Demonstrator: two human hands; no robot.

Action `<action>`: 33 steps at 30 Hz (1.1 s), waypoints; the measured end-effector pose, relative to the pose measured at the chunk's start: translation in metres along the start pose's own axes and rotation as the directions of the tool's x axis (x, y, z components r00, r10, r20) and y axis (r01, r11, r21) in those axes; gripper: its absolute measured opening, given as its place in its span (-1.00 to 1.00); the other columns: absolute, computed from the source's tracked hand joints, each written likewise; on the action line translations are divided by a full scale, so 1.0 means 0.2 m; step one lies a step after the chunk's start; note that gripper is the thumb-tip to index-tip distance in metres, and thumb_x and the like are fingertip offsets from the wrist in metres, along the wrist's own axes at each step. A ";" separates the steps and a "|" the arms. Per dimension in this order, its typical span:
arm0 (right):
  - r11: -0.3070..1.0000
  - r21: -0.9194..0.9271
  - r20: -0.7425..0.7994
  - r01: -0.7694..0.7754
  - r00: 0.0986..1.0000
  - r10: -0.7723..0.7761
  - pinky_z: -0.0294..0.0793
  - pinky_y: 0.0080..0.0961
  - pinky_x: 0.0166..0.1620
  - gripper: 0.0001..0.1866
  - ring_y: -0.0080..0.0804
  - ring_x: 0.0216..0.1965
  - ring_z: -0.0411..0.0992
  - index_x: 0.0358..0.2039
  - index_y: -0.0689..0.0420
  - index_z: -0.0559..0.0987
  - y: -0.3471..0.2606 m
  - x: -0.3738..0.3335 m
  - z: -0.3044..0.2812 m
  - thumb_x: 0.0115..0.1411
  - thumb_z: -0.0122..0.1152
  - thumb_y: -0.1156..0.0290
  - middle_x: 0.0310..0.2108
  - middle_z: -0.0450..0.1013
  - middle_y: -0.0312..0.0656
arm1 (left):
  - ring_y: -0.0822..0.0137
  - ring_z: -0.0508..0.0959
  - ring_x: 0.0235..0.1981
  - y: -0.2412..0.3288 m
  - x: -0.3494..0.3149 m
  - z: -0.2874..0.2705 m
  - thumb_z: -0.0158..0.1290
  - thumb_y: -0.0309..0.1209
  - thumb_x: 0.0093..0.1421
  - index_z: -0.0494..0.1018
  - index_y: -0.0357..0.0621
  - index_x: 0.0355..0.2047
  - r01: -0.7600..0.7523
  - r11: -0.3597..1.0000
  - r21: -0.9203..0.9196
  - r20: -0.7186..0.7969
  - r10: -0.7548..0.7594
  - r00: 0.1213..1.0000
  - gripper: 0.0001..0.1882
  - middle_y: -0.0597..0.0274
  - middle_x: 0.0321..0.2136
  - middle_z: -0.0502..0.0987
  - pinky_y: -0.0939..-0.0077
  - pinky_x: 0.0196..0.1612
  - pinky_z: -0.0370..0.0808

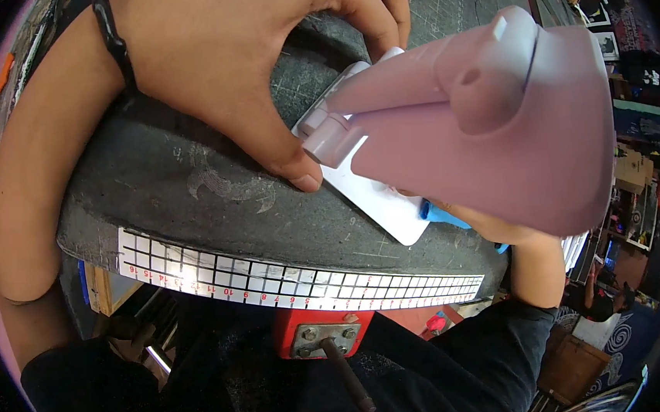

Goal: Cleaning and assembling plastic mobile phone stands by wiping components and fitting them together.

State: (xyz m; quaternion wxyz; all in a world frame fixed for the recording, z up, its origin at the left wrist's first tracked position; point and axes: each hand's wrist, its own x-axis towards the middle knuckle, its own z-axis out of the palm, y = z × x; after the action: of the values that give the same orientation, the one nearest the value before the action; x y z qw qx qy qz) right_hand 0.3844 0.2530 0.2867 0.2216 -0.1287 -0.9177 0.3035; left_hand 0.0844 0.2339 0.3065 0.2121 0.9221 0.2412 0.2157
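Note:
A mauve plastic part (pixel 487 132) with a broad curved shell and a long arm is joined at a hinge to a flat white plate (pixel 381 210). My left hand (pixel 234 66) reaches over from the left, curved around the hinged end, its thumb at the hinge corner and fingertips at the far edge. Beneath the shell, my right hand (pixel 494 224) is mostly hidden. A blue handle (pixel 443 214) sticks out beside its fingers, and a bit of blue shows on the hand's other side. The handle's working end is hidden.
The dark, scratched bench top (pixel 187 163) has a curved front edge with a white grid ruler strip (pixel 274 282). Below hangs a red bracket (pixel 324 332) with a metal rod. At the right are a cardboard box (pixel 633 170), cluttered shelves and other people.

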 end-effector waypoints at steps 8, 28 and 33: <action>0.996 -0.051 -0.109 0.071 0.991 -0.076 0.53 -0.33 -0.08 -0.65 -0.17 -0.11 0.60 -0.21 0.05 0.85 -0.08 0.07 -0.07 -0.10 0.55 0.42 -0.16 0.59 -0.06 | -0.03 0.41 0.34 -0.13 -0.01 0.08 0.66 0.06 -0.37 0.71 -0.08 -0.01 -0.005 1.000 -0.005 -0.111 0.004 0.994 -0.12 0.10 0.12 0.54 -0.06 0.53 0.08; 0.844 -0.512 0.160 0.161 0.983 -0.090 0.50 -0.35 -0.26 -0.60 -0.30 -0.32 0.54 -0.27 0.17 0.79 -0.31 0.04 -0.07 -0.23 0.42 0.38 -0.33 0.61 -0.28 | -0.10 0.34 0.42 -0.09 0.02 0.01 0.68 0.05 -0.46 0.71 0.02 0.01 0.019 0.996 0.085 0.029 -0.022 0.999 -0.08 0.11 0.12 0.51 -0.24 0.57 0.09; 0.836 -0.517 0.130 0.181 0.983 -0.132 0.54 -0.31 -0.16 -0.64 -0.18 -0.18 0.61 -0.39 0.20 0.78 -0.28 0.01 -0.02 -0.28 0.32 0.38 -0.26 0.65 -0.20 | 0.03 0.41 0.28 -0.10 0.03 -0.02 0.59 -0.05 -0.21 0.68 -0.11 0.00 0.070 0.997 -0.016 0.129 -0.068 0.989 -0.25 0.07 0.11 0.50 -0.04 0.36 0.11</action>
State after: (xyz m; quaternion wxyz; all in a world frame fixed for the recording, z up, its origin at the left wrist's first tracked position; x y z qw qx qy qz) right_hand 0.3780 0.2114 0.3249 0.1606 -0.0952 -0.9821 0.0266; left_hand 0.0796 0.2540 0.3007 0.2442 0.9230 0.2564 0.1509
